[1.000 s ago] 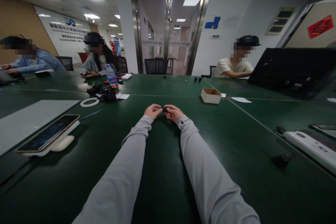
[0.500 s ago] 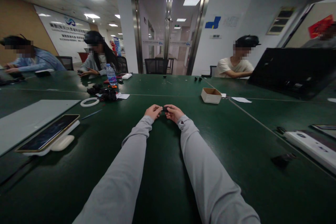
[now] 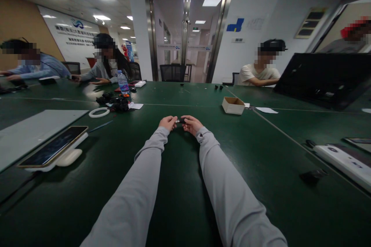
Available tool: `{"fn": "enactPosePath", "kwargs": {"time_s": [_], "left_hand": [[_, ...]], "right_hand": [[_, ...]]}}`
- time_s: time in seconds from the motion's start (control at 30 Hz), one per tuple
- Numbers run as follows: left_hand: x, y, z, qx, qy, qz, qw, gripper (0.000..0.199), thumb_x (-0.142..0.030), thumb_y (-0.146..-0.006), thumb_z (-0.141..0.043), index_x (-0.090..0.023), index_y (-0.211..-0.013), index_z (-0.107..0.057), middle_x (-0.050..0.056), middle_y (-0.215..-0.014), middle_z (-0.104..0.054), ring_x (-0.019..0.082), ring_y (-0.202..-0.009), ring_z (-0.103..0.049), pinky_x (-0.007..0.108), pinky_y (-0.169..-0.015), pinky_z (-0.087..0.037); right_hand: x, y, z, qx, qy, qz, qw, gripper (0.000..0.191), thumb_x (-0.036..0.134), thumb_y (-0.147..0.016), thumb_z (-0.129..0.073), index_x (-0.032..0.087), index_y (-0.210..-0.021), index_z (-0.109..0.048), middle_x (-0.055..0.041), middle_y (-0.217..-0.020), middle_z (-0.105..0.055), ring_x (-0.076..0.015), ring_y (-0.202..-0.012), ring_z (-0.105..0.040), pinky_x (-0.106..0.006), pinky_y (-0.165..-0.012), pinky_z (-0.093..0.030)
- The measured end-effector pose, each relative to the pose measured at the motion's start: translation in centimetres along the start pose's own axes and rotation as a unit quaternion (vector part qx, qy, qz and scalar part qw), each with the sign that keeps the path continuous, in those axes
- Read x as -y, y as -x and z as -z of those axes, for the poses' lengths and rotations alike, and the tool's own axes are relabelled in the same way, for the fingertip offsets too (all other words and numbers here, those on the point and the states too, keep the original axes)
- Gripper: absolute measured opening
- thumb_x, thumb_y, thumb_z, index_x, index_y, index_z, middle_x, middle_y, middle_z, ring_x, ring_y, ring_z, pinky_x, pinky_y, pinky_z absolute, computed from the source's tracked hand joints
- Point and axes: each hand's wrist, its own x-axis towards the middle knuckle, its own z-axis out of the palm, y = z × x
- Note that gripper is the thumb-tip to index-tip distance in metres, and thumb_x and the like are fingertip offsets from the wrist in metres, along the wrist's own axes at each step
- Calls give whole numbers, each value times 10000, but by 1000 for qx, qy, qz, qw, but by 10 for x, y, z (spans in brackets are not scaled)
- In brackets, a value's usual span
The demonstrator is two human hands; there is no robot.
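Over the middle of the green table [image 3: 185,98], my two hands are nearly together, joined by a small black piece with a silvery end [image 3: 181,120]. My right hand [image 3: 192,124] pinches its black part between thumb and fingers. At the silvery end, the fingers of my left hand [image 3: 168,123] are closed in a pinch. The piece is too small to name its exact kind, and the fingers cover parts of it.
To the left lie a phone [image 3: 55,146], a white ring [image 3: 99,112], a thin blue stick [image 3: 101,126] and a bundle of black parts [image 3: 114,102]. A small open box [image 3: 233,106] and a white power strip [image 3: 342,162] are on the right. Several people sit around.
My left hand has shifted slightly left, and a silvery end of the black piece now shows between the hands. My right hand stays in place.
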Motion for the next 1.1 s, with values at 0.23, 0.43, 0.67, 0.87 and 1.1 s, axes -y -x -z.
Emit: {"fn": "enactPosePath", "kwargs": {"time_s": [0.23,0.43,0.67,0.87,1.1], "left_hand": [[-1,0,-1,27,17,8,999,263,-404,-680,-572,-142,-701,-559,-3,-535,-563,68,-421,-470,185,-409,-376],[-2,-1,-1,26,44,25,998,247,-372,-692,-566,-156,-810,-562,-8,-606,-589,60,-418,-473,177,-394,-367],[-7,3,0,24,34,32,999,260,-390,-728,-514,-138,-675,-543,-12,-500,-536,55,-394,-444,171,-395,-368],[-9,4,0,27,62,33,997,201,-327,-654,-612,-146,-722,-554,-11,-576,-578,55,-433,-475,170,-414,-380],[-11,4,1,28,66,43,996,232,-337,-650,-619,-154,-780,-560,-2,-624,-602,55,-449,-490,167,-420,-382]], "right_hand": [[0,-1,0,-6,-2,-1,1000,150,111,-767,-483,174,-890,-540,15,-502,-547,-84,-434,-509,-208,-450,-432],[0,-1,1,2,-6,-1,1000,139,127,-764,-502,179,-889,-534,17,-505,-550,-82,-445,-517,-202,-457,-434],[0,0,0,-1,-3,-2,1000,148,118,-768,-487,175,-895,-537,11,-506,-551,-86,-448,-518,-205,-459,-432],[0,1,0,-1,-4,-2,1000,143,112,-770,-477,176,-883,-538,10,-508,-549,-86,-446,-514,-208,-461,-430],[0,0,0,-4,-5,-5,1000,144,112,-768,-479,178,-881,-540,17,-507,-542,-85,-443,-512,-211,-459,-434]]}}
